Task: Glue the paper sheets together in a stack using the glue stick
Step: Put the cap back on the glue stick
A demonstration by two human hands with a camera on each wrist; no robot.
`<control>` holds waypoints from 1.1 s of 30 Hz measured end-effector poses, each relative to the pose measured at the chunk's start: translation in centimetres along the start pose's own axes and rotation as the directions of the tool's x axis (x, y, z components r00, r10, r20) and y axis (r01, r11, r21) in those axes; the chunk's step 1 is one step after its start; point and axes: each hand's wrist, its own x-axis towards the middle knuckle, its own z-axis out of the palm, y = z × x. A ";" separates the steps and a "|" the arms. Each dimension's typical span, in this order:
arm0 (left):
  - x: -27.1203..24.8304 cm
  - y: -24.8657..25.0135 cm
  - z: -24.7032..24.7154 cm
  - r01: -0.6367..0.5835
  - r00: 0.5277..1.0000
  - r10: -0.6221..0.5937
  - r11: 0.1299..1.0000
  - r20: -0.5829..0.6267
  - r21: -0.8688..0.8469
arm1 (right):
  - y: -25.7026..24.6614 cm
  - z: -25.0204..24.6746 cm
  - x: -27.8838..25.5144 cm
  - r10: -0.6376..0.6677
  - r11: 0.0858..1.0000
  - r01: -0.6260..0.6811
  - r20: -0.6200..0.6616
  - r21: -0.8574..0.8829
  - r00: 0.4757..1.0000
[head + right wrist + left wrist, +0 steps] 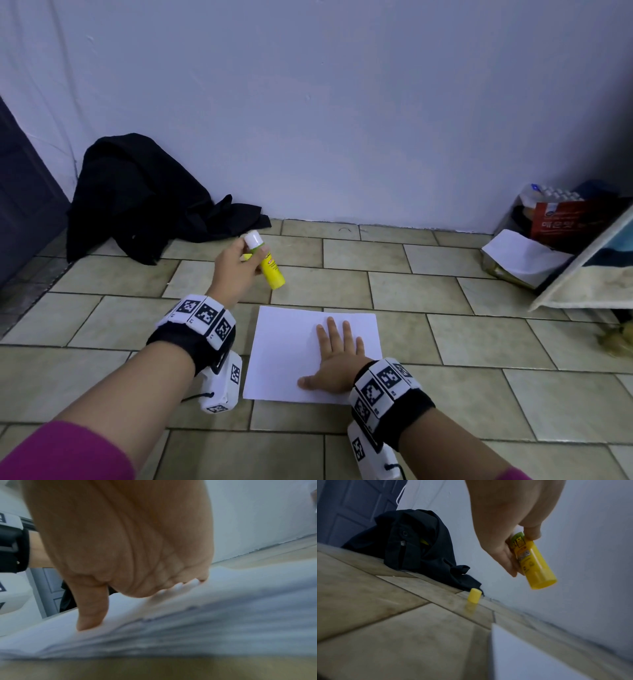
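l hand [236, 270] grips uncapped glue [270, 270] off the sheets; r hand [337, 359] flat, fingers straight, pinning paper [284, 349] so it won't slide; cap [474, 595] parked on floor.

a plain pale wall [342, 102] meets a floor of beige rectangular tiles [445, 342] with dark grout. a dark panelled door [20, 192] stands at far left, black cloth [137, 198] heaped beside it. light is dim and bluish.
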 end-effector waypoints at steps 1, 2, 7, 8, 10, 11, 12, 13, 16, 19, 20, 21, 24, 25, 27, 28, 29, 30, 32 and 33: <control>-0.4 0.4 0.0 0.003 1.000 -0.001 0.997 0.022 -0.081 | -0.2 -0.2 0.0 0.013 1.000 -0.013 -0.010 -0.009 1.000; -0.8 0.7 0.1 0.000 0.999 0.006 0.990 0.040 -0.144 | -0.5 -0.3 -0.1 0.021 1.000 -0.021 -0.028 -0.021 0.999; -3.4 2.2 0.5 -0.100 0.989 0.121 0.970 0.085 -0.223 | -1.1 -1.3 -0.5 -0.009 0.999 -0.001 -0.209 -0.049 0.978; -3.8 2.5 0.6 -0.119 0.985 0.142 0.970 0.097 -0.214 | -1.2 -1.4 -0.7 -0.025 0.998 0.009 -0.240 -0.070 0.971; -4.4 2.8 0.6 -0.133 0.979 0.161 0.971 0.127 -0.200 | -1.1 -1.5 -1.1 -0.056 0.992 0.021 -0.281 -0.127 0.958; -4.6 2.8 0.6 -0.130 0.977 0.160 0.971 0.140 -0.202 | -0.9 -1.6 -1.2 -0.079 0.989 0.034 -0.315 -0.147 0.946; -4.8 2.9 0.6 -0.129 0.976 0.162 0.970 0.149 -0.207 | -0.8 -1.7 -1.3 -0.112 0.989 0.068 -0.367 -0.130 0.924; -5.0 3.0 0.5 -0.132 0.975 0.166 0.968 0.150 -0.212 | -0.7 -1.8 -1.3 -0.145 0.989 0.134 -0.429 -0.056 0.892; -5.5 3.3 0.6 -0.138 0.976 0.175 0.958 0.133 -0.251 | -0.4 -3.1 -1.6 -0.121 0.734 0.418 -0.503 0.535 0.856; -5.8 3.5 1.0 -0.146 0.975 0.184 0.951 0.121 -0.274 | -0.6 -4.1 -2.2 -0.210 0.092 0.416 -0.391 0.905 0.896; -5.9 3.6 1.1 -0.148 0.976 0.186 0.949 0.116 -0.277 | -0.8 -4.3 -2.4 -0.228 -0.013 0.400 -0.393 0.916 0.891; -6.1 3.8 1.2 -0.149 0.976 0.187 0.947 0.111 -0.284 | -1.1 -4.5 -2.6 -0.225 -0.066 0.401 -0.405 0.914 0.886; -6.3 4.1 1.4 -0.155 0.976 0.195 0.934 0.098 -0.323 | -2.0 -4.5 -2.7 -0.149 -0.165 0.400 -0.424 0.902 0.893; -6.4 4.2 1.4 -0.158 0.976 0.199 0.929 0.092 -0.334 | -2.2 -4.4 -2.6 -0.129 -0.198 0.403 -0.431 0.894 0.893; -6.5 4.3 1.3 -0.167 0.975 0.208 0.918 0.079 -0.360 | -2.4 -4.2 -2.6 -0.081 -0.236 0.440 -0.469 0.866 0.879; -6.6 4.4 1.3 -0.172 0.974 0.214 0.912 0.072 -0.373 | -2.5 -4.1 -2.6 -0.054 -0.247 0.465 -0.491 0.850 0.869; -6.7 4.6 1.3 -0.178 0.974 0.219 0.906 0.066 -0.383 | -2.6 -4.0 -2.5 -0.028 -0.254 0.493 -0.516 0.832 0.856; -6.8 4.7 1.3 -0.183 0.973 0.224 0.903 0.061 -0.389 | -2.7 -4.0 -2.5 -0.004 -0.265 0.514 -0.534 0.816 0.846; -6.9 5.0 1.3 -0.196 0.970 0.236 0.899 0.056 -0.391 | -3.0 -3.9 -2.6 0.028 -0.293 0.543 -0.560 0.787 0.828; -7.0 5.1 1.3 -0.201 0.969 0.240 0.898 0.053 -0.392 | -3.0 -3.9 -2.5 0.050 -0.292 0.562 -0.575 0.774 0.817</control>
